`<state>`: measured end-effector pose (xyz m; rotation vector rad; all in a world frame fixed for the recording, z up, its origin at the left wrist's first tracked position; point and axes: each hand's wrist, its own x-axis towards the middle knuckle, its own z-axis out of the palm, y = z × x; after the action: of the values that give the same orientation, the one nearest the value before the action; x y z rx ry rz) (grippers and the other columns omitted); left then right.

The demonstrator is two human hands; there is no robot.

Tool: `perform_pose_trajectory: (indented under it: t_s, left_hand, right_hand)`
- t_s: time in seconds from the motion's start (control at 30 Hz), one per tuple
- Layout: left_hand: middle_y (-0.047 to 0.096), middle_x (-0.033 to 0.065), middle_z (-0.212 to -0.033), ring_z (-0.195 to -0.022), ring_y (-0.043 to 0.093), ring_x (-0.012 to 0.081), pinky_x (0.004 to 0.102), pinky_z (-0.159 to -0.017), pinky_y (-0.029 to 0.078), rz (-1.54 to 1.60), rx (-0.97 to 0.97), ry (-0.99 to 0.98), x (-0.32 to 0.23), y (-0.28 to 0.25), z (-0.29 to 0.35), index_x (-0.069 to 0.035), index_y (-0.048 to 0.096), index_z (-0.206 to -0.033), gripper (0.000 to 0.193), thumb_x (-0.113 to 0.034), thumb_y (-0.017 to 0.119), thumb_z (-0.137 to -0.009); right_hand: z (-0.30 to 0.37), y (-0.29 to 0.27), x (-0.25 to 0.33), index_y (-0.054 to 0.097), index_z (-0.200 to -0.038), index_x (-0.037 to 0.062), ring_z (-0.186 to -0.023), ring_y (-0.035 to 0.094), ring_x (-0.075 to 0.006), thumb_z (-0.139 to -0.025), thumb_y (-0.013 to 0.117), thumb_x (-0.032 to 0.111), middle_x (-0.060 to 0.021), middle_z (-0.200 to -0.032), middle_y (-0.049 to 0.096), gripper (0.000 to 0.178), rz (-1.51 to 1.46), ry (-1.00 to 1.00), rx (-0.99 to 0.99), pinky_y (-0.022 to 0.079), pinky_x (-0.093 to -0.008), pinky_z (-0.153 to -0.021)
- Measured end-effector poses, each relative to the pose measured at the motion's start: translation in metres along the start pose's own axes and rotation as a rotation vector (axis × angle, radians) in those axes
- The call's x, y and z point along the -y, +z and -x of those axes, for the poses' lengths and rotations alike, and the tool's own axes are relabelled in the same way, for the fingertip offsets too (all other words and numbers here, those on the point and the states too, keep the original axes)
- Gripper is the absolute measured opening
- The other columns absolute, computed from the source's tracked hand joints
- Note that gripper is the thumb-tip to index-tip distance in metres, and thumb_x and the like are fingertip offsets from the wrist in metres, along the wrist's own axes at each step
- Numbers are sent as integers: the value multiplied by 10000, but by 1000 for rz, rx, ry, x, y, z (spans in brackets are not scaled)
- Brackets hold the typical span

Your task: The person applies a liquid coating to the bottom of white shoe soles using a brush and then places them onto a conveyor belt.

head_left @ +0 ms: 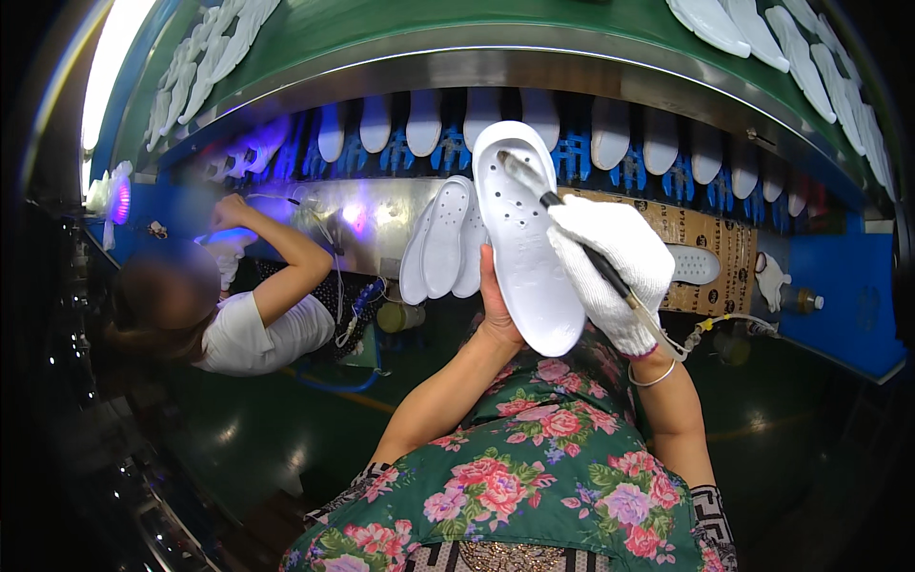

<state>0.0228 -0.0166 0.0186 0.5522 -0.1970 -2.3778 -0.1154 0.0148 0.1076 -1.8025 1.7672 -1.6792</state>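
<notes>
A long white shoe sole [519, 253] with small holes is held up in front of me, its inner face showing. My bare left hand [498, 305] grips it by the left edge near the lower end, thumb on the rim, other fingers hidden beneath. My right hand [610, 257], in a white knitted glove, is closed around a dark-handled brush [608, 270]. Its pale bristles touch the upper part of the sole's inside. A clear tube runs from the handle's rear past my wrist. More white soles [444, 238] stand together on the metal bench just left of the held one.
White soles [424, 124] line blue racks behind the bench. A perforated sole [694, 266] lies on brown cardboard [729, 238] at right, near a bottle [803, 300]. Above, a green belt [534, 24] carries more soles. Another person [267, 324] works at left, under purple light.
</notes>
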Motion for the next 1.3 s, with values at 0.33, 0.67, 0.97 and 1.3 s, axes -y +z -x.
perform_pose_trajectory:
  t_s: [0.33, 0.67, 0.97, 1.3]
  left_hand:
    - [526, 152, -1342, -1234, 513, 297, 441, -1077, 382, -45, 87, -82, 0, -25, -9, -66, 387, -1413, 820, -650, 509, -850]
    - [468, 201, -1376, -1252, 490, 330, 462, -1051, 414, 66, 406, 33, -17, -18, -38, -77, 272, -1467, 890, -735, 354, -872]
    - [522, 161, -1309, -1128, 572, 328, 499, -934, 505, 95, 404, 14, -25, 1, -49, -45, 333, -1427, 1010, -829, 363, -791]
    - [592, 159, -1189, -977, 629, 363, 532, -724, 569, 54, 478, 71, -38, -4, -73, -34, 440, -1327, 1017, -852, 453, -723]
  right_hand:
    - [10, 9, 16, 719, -946, 36, -764, 677, -248, -727, 718, -12, -118, -865, 695, 225, -149, 104, 33, 529, -313, -697]
    - [20, 23, 5, 711, -890, 17, -731, 661, -211, -723, 722, -13, -113, -843, 689, 171, -295, 244, 2, 517, -308, -704]
    - [27, 27, 5, 729, -878, 51, -752, 682, -234, -721, 740, 3, -107, -814, 699, 165, -117, 43, 36, 527, -312, -715]
    - [36, 23, -8, 730, -931, 52, -727, 677, -241, -718, 747, 18, -106, -827, 702, 216, -237, -26, 107, 521, -307, -669]
